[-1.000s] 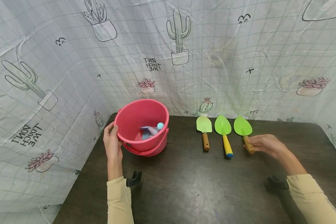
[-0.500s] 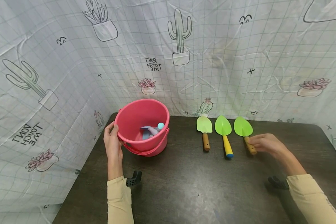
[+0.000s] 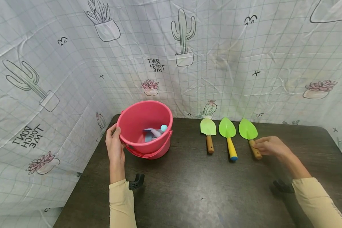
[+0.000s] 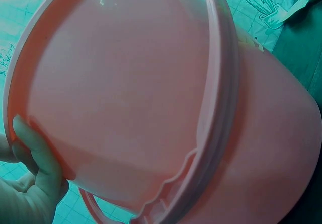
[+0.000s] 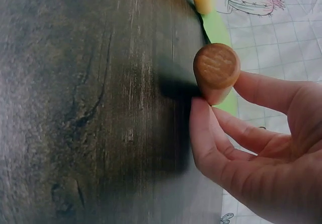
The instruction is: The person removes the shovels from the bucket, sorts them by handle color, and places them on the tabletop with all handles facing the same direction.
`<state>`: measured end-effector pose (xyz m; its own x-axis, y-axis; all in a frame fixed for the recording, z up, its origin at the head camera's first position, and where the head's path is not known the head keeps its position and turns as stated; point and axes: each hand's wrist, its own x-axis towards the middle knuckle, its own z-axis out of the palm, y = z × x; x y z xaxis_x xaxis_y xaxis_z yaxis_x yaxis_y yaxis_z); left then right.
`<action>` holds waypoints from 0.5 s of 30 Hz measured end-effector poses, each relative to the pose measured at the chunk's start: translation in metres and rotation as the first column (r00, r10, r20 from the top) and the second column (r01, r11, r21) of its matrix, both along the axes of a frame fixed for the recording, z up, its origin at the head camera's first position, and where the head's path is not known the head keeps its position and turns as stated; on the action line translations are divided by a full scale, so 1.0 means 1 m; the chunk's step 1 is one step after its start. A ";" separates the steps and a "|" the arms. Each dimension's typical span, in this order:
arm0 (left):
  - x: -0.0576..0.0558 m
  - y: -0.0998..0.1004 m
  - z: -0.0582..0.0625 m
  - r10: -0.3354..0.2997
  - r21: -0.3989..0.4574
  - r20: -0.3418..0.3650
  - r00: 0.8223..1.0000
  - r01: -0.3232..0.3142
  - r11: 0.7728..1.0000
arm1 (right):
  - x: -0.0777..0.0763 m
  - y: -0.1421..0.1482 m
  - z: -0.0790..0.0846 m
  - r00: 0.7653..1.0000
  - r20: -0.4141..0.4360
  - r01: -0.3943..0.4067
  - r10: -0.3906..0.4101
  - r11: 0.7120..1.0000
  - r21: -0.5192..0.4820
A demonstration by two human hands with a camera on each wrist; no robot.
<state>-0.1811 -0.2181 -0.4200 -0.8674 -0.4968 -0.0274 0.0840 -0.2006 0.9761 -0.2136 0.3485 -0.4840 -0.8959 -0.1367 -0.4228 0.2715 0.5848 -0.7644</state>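
Note:
At the left of the head view my left hand [image 3: 115, 142] grips the rim of a pink bucket [image 3: 142, 115], thumb over the edge. In the left wrist view the bucket [image 4: 126, 83] leans with its mouth toward the hand's side. Inside lie pale blue and lilac pieces [image 3: 154, 133] with a light blue ball-like end. On the right, my right hand [image 3: 272, 146] pinches the wooden handle [image 3: 256, 151] of the rightmost green trowel [image 3: 248, 129] between thumb and fingers. The right wrist view shows the handle's round butt [image 5: 217, 65] end-on, close over the table.
Beside it lie a green trowel with a yellow, blue-tipped handle [image 3: 231, 148] and a paler one with a brown wooden handle [image 3: 209, 144]. The dark wooden table [image 3: 188, 186] meets a cactus-print cloth [image 3: 222, 63] at its back and left edges.
The rightmost trowel has shifted slightly, its handle end a little toward the right and nearer the front, with my right hand on it. My left hand and the bucket stay put.

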 end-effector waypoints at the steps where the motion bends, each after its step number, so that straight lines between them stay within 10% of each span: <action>1: 0.000 0.000 0.000 -0.003 0.004 -0.004 1.000 0.003 1.000 | 0.000 0.000 0.000 1.000 0.001 0.000 0.000 1.000 0.001; 15: 0.001 0.000 0.000 -0.008 0.003 -0.009 1.000 0.008 1.000 | -0.002 0.003 0.003 1.000 0.002 0.021 -0.021 1.000 -0.019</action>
